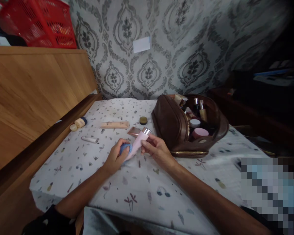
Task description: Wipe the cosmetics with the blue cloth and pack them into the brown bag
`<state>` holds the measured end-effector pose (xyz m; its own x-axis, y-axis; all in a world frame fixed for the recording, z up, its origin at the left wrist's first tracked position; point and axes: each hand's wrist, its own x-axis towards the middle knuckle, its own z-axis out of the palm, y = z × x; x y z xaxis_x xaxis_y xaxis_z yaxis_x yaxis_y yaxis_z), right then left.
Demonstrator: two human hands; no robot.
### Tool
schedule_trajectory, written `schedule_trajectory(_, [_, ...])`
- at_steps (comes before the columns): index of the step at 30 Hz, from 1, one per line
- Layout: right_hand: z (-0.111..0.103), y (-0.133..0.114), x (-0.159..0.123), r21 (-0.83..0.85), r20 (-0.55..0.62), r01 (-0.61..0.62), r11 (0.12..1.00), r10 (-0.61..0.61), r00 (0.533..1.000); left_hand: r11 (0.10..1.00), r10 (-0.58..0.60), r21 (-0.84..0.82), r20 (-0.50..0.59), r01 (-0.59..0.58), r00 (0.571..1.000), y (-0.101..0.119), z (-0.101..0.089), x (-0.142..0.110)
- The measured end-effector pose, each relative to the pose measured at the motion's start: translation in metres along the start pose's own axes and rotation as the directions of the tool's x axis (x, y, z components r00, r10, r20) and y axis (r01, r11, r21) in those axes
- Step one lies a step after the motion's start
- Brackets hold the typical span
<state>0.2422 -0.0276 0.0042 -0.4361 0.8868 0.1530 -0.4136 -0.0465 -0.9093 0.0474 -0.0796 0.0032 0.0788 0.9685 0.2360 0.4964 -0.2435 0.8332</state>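
Note:
A pale pink cosmetic tube (136,144) with a silver cap (146,131) is tilted above the table, cap end up and to the right. My right hand (159,150) grips it just below the cap, thumb on the near side. In my left hand (116,155) is a crumpled blue cloth (125,148), or perhaps a sponge, pressed against the tube's lower end. Behind the tube lies a flat rose-coloured compact or tube (133,131), partly covered. A small round olive-lidded pot (143,120) sits farther back, and a beige tube (114,125) lies to its left.
To the right stands an unzipped brown leather cosmetic bag (169,120) holding several bottles and jars. A white stick-shaped tube (89,139) and a dark-lidded jar (81,122) lie at left. A wooden panel (39,75) with a red basket (56,26) borders the table's left side.

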Motion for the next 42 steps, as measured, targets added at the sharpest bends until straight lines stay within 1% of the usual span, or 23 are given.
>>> schedule_trajectory(3, [0.001,0.002,0.001,-0.023,-0.039,0.033,0.999,-0.034,0.999,1.0,0.013,0.007,-0.081,-0.013,0.997,0.012,-0.007,0.004])
schedule_trajectory(6, [0.003,0.003,0.0,-0.048,-0.042,0.055,0.997,-0.057,0.997,0.998,0.064,-0.007,-0.135,-0.065,0.989,0.034,-0.012,0.015])
schedule_trajectory(7, [0.004,0.002,0.0,-0.053,-0.042,0.059,0.997,-0.061,0.997,0.996,0.09,-0.012,-0.131,-0.092,0.987,0.042,-0.012,0.02])
schedule_trajectory(9, [0.005,0.001,-0.001,-0.06,-0.042,0.066,0.996,-0.069,0.997,0.988,0.149,-0.021,-0.089,-0.151,0.985,0.055,-0.01,0.029])
schedule_trajectory(12, [0.005,0.0,-0.001,-0.048,-0.051,0.066,0.997,-0.068,0.996,0.982,0.187,-0.024,-0.01,-0.187,0.982,0.064,-0.003,0.036])
schedule_trajectory(14, [0.003,0.001,0.001,-0.027,-0.071,0.052,0.998,-0.054,0.996,0.983,0.182,-0.021,0.01,-0.182,0.983,0.059,-0.001,0.035])
schedule_trajectory(16, [0.0,0.003,0.002,-0.01,-0.099,0.033,0.999,-0.034,0.995,0.988,0.154,-0.003,0.023,-0.154,0.988,0.049,-0.002,0.03])
schedule_trajectory(19, [-0.003,0.006,0.004,0.001,-0.136,0.01,1.0,-0.01,0.991,0.997,0.072,0.022,0.072,-0.074,0.995,0.033,-0.012,0.019])
schedule_trajectory(23, [-0.003,0.008,0.004,-0.01,-0.155,-0.007,1.0,0.006,0.988,0.999,-0.017,0.046,0.141,0.01,0.99,0.019,-0.027,0.003])
schedule_trajectory(26, [-0.002,0.007,0.004,-0.007,-0.175,-0.014,1.0,0.013,0.984,0.996,-0.062,0.07,0.143,0.053,0.988,0.013,-0.031,-0.007])
schedule_trajectory(32, [0.0,0.006,0.004,-0.007,-0.155,-0.005,1.0,0.004,0.988,0.995,-0.073,0.072,0.086,0.067,0.994,0.009,-0.028,-0.012])
schedule_trajectory(35, [0.001,0.01,0.002,-0.057,-0.105,-0.034,0.998,0.028,0.994,0.994,-0.103,0.049,0.097,0.098,0.99,0.007,-0.027,-0.012])
schedule_trajectory(38, [0.004,0.017,-0.003,-0.157,0.004,-0.076,0.985,0.078,0.997,0.993,-0.121,0.015,0.119,0.12,0.986,0.006,-0.026,-0.014])
schedule_trajectory(42, [0.008,0.023,-0.01,-0.284,0.125,-0.022,0.959,0.059,0.99,0.99,-0.139,-0.01,0.145,0.142,0.98,0.009,-0.025,-0.014])
